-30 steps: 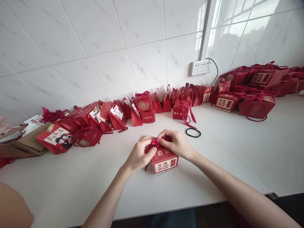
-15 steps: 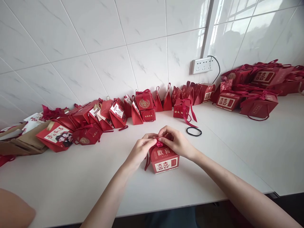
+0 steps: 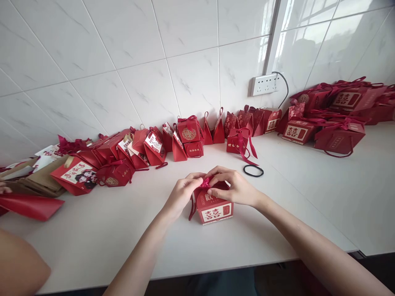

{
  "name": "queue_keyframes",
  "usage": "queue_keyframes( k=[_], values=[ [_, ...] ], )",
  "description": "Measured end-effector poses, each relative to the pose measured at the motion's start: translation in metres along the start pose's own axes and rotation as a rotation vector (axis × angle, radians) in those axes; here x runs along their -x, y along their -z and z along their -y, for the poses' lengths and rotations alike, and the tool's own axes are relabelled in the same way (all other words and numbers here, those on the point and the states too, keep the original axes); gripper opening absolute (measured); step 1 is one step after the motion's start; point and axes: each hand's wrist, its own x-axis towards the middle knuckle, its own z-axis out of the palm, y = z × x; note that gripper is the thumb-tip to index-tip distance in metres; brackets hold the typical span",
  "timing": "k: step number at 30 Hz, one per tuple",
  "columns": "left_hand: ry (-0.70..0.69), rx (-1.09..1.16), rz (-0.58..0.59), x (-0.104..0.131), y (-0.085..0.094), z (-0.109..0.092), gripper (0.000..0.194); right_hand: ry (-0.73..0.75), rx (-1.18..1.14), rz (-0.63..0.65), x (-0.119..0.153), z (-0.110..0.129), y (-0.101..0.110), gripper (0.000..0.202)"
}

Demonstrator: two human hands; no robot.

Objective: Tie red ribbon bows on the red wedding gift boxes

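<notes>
A red gift box [image 3: 215,213] with white and gold characters stands upright on the white table [image 3: 173,255]. A crimson ribbon [image 3: 205,183] lies gathered on its top. My left hand [image 3: 184,192] pinches the ribbon from the left, thumb and fingers together. From the right, my right hand [image 3: 233,186] curves over the box top, its thumb and fingertips at the ribbon's right side. The far part of the lid is hidden behind my hands. A dark red cord hangs at the box's left side.
Several red boxes [image 3: 188,133] line the tiled wall, and more [image 3: 339,133] are piled at the right. A black band [image 3: 253,170] lies beyond my right hand. At the far left are brown bags [image 3: 49,181], another person's arm [image 3: 21,263] and a red packet [image 3: 33,206].
My right fingers have spread and shifted over the box top, showing more of the ribbon. At the far left, a red packet and another person's fingers have come into view.
</notes>
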Motion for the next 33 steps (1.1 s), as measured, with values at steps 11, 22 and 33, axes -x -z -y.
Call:
queue_keyframes(
  k=[11, 22, 33],
  values=[
    [-0.127, -0.37, -0.055, 0.005, -0.001, -0.004, 0.033, -0.106, -0.056, 0.029, -0.001, -0.005, 0.003, 0.027],
    [-0.194, -0.605, -0.243, 0.015, -0.006, -0.009, 0.036, -0.165, -0.109, 0.072, 0.002, 0.002, 0.013, 0.021],
    [-0.162, -0.506, -0.322, 0.031, -0.015, -0.004, 0.03, -0.291, -0.141, 0.261, 0.005, 0.006, 0.031, 0.016]
  ],
)
